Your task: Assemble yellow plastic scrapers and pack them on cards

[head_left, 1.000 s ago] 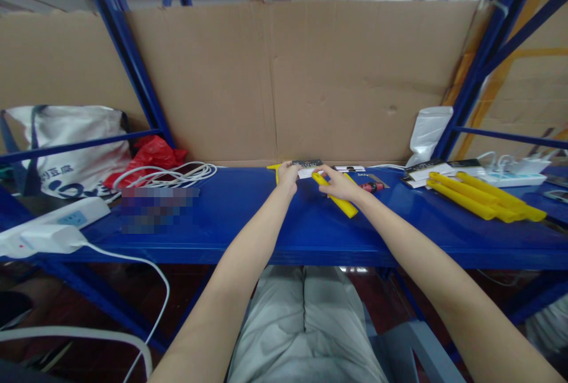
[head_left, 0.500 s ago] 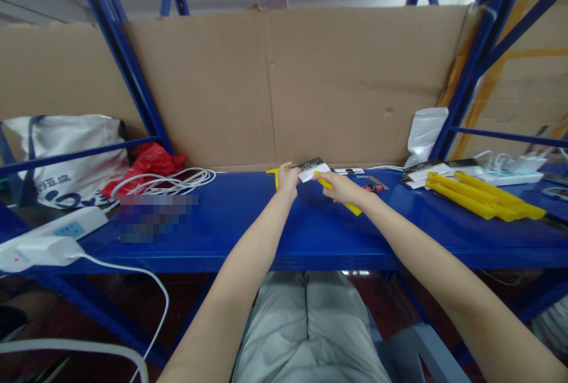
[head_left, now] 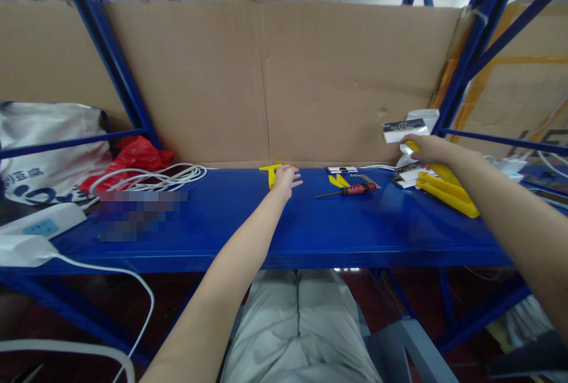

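My left hand rests near the back of the blue table with its fingers spread, beside a yellow T-shaped piece. Whether it touches that piece I cannot tell. Out at the right, my right hand is closed on a small black-and-white box and a yellow tube, partly hidden by the hand. Beneath it lie more yellow tubes and several black-and-white boxes. Between my hands are a red-and-black screwdriver and small yellow pieces.
A cardboard sheet stands along the back of the blue table. White cables, a red plastic bag, a white cloth bag and a power strip are at the left. Blue posts rise at both sides.
My right hand has moved from the middle to the right with the box and the yellow tube. My left hand has let go of the box, and its fingers have spread.
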A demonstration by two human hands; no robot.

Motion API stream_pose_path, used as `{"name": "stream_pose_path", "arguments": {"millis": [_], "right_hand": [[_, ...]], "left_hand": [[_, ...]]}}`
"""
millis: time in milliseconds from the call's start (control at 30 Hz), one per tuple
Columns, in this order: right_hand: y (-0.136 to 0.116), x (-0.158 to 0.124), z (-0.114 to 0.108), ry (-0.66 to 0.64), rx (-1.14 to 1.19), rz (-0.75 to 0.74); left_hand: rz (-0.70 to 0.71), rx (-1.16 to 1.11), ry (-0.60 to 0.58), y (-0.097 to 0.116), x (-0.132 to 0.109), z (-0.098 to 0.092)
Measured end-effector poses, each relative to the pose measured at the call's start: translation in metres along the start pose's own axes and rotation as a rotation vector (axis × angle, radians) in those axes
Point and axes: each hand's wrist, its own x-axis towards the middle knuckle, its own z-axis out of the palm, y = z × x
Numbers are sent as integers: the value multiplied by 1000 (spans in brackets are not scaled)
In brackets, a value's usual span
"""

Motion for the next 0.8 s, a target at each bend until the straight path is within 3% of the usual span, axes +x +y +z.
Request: {"name": "stream_pose_path", "arguments": {"millis": [100, 200, 400, 600, 700, 800], "right_hand": [[39, 1, 6, -75, -5, 166], [62, -2, 20, -110, 26, 240], [85, 4, 51, -57, -6, 188], [87, 0, 64, -28, -110, 249], [76, -8, 62, 9, -179, 310], [60, -13, 56, 29, -219, 278]], "left_hand": [[-11, 21, -9, 0, 0, 0], [-16, 32, -15, 1, -2, 0], [-19, 39, -27, 1, -4, 0], [-24, 40, -53, 1, -3, -1], [-22, 58, -83, -1, -3, 0], [-2, 137, -84, -4, -1, 0]]}}
